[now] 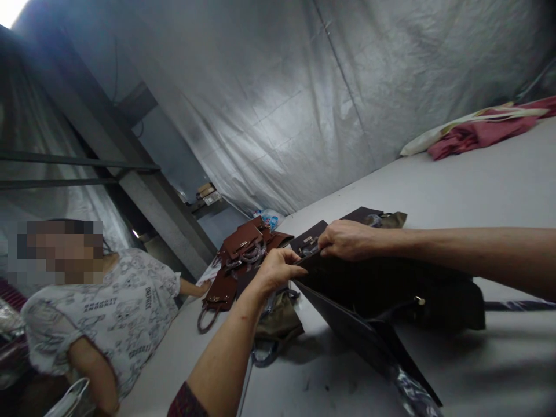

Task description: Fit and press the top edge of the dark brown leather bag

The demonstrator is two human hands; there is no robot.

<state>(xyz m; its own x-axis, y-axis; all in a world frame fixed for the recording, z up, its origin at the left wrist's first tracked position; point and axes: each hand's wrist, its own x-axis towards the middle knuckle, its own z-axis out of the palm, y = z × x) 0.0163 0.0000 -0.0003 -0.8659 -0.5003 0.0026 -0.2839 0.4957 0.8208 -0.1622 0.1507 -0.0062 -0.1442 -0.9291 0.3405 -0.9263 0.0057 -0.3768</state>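
Note:
A large dark handbag [438, 298] lies tilted on the table before me, its mouth spread and a plastic-wrapped handle hanging towards the front. My right hand [347, 240] is closed on the bag's upper edge, fingers curled over it. At the bag's near left corner, my left hand [280, 269] pinches the edge between thumb and fingers. Just below that hand sits an olive handbag [280, 324] with a dark wrapped handle. Behind my hands, part of another dark bag [308, 234] with a metal clasp shows. The inside of the held bag is too dark to make out.
Several brown handbags [243, 243] are piled at the far left of the white table [490, 191]. Beside them a person in a printed white shirt [125, 313] rests a hand on the pile's edge. Red cloth [478, 136] lies at the back right, near a silvery sheet [278, 104].

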